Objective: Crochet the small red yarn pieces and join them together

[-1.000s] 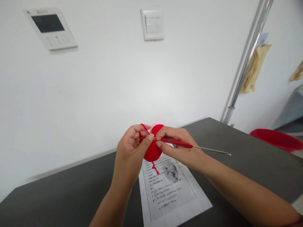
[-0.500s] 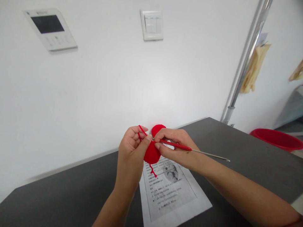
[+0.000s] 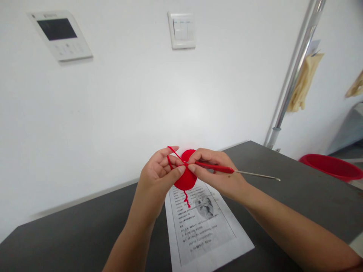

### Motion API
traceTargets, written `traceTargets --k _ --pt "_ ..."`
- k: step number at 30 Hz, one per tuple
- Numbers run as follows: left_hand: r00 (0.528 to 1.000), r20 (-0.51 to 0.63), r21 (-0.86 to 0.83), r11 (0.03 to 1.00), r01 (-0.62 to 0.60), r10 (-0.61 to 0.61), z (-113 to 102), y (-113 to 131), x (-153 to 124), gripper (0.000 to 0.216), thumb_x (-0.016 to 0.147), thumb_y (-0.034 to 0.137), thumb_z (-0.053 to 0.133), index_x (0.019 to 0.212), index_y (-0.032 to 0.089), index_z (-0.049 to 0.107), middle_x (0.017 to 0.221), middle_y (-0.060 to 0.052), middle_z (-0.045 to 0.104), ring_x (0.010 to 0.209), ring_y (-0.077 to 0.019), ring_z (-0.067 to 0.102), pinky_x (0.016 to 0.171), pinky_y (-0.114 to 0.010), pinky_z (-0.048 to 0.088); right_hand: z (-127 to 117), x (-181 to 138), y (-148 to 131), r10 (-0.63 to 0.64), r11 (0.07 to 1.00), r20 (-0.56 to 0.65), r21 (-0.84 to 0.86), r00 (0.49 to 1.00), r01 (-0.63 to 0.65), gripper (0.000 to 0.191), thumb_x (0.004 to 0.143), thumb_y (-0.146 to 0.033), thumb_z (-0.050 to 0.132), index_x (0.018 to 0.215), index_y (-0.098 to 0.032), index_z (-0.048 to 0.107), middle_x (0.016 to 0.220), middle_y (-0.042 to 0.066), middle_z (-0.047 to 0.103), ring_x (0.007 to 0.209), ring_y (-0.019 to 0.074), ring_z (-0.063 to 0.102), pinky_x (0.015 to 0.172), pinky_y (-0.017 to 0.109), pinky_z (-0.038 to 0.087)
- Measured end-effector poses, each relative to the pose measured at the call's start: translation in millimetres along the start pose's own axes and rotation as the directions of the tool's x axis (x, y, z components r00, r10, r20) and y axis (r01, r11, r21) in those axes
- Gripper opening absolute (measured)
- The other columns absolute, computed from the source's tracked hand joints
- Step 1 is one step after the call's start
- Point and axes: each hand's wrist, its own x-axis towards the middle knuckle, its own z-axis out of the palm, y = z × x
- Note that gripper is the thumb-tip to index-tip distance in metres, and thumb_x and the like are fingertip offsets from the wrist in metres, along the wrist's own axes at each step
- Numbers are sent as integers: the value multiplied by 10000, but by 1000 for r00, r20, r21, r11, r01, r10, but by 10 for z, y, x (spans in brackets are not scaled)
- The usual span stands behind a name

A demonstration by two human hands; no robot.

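Between thumb and fingers, my left hand [image 3: 163,166] pinches a round red crochet piece [image 3: 185,180], and a strand of red yarn [image 3: 176,153] runs taut over its raised index finger. A short yarn tail [image 3: 187,199] dangles below the piece. My right hand [image 3: 217,168] is closed around the red grip of a double-ended metal crochet hook [image 3: 218,167]. One hook end is at the top edge of the piece, partly hidden by fingers; the other points right. Behind my hands lies a ball of red yarn [image 3: 187,154], partly covered.
A printed sheet [image 3: 210,234] with a picture lies on the dark table [image 3: 79,234] below my hands. Behind stands a white wall with a switch [image 3: 184,30] and an intercom panel [image 3: 61,36]. To the right are a metal pole [image 3: 295,75] and a red basin [image 3: 331,166].
Both hands have risen slightly, and the crochet piece has shifted a little up and right. The hook has moved right and lies nearer level. My left index finger is lifted higher with the yarn.
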Motion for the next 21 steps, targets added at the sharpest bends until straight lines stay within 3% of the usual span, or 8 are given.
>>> traceTargets --k 6,15,21 --pt "999 -34 -79 997 -12 9 -7 24 -2 436 621 157 831 1023 118 667 683 26 673 600 -75 593 576 -169 455 -50 -10 -63 44 999 -21 25 999 -43 134 878 -282 621 796 -177 635 683 -22 593 587 96 481 540 226 367" --pt "999 -39 -19 999 -31 30 9 6 -20 410 646 171 834 1025 140 682 720 10 682 640 -88 609 612 -179 481 -49 -17 -69 53 996 32 63 998 -55 98 875 -240 625 819 -160 634 695 -13 615 580 93 501 533 213 376" --pt "999 -36 -69 997 -14 12 1 -13 -6 404 632 155 848 1006 140 696 725 2 694 646 -90 625 644 -189 496 -57 -30 -67 45 996 32 73 998 -48 84 870 -230 634 824 -160 638 703 -12 604 590 94 489 536 213 376"
